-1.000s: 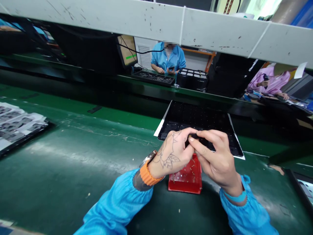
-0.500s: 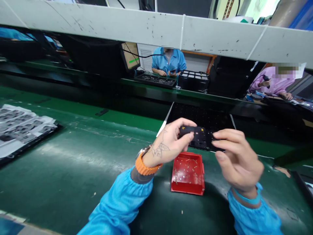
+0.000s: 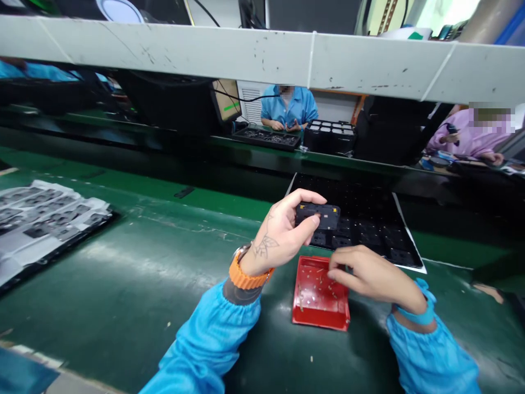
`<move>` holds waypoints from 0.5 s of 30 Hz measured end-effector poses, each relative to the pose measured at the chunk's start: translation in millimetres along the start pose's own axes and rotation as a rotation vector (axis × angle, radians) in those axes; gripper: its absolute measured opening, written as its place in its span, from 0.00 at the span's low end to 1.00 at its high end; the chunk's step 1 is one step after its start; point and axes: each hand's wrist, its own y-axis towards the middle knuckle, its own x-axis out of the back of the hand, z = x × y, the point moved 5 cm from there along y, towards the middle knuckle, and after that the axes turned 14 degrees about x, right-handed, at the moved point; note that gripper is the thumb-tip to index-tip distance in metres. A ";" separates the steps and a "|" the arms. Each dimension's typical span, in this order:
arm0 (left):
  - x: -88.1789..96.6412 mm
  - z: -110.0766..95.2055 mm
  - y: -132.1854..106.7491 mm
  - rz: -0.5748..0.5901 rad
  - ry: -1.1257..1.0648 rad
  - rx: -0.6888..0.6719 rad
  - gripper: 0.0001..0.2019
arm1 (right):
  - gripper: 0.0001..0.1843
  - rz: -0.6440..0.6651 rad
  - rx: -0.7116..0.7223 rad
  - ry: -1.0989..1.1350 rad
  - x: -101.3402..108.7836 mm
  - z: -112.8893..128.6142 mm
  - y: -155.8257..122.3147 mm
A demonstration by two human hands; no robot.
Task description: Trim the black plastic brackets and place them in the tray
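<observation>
My left hand [image 3: 283,232] holds a small black rectangular part [image 3: 319,215] between thumb and fingers, lifted above the near edge of a black moulded tray [image 3: 369,213]. My right hand [image 3: 367,276] reaches down over a shallow red tray [image 3: 318,298] that holds several tiny brass-coloured pieces. Its fingertips are pinched together at the tray's upper right; what they grip is too small to name. An orange watch strap sits on my left wrist, and blue sleeves cover both arms.
A dark green conveyor belt [image 3: 135,273] runs under everything. At the left lies a tray of grey parts on white sheets [image 3: 45,221]. A white beam [image 3: 262,52] crosses overhead. Across the line sit a person in blue [image 3: 289,106] and a person in pink [image 3: 471,137].
My right hand let go of the black part and dropped down into the red tray. My left hand kept the part and raised it slightly toward the black tray.
</observation>
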 end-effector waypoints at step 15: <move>-15.5 3.0 -3.3 -0.028 0.063 -0.004 0.11 | 0.14 -0.299 0.103 -0.058 20.9 9.0 -4.8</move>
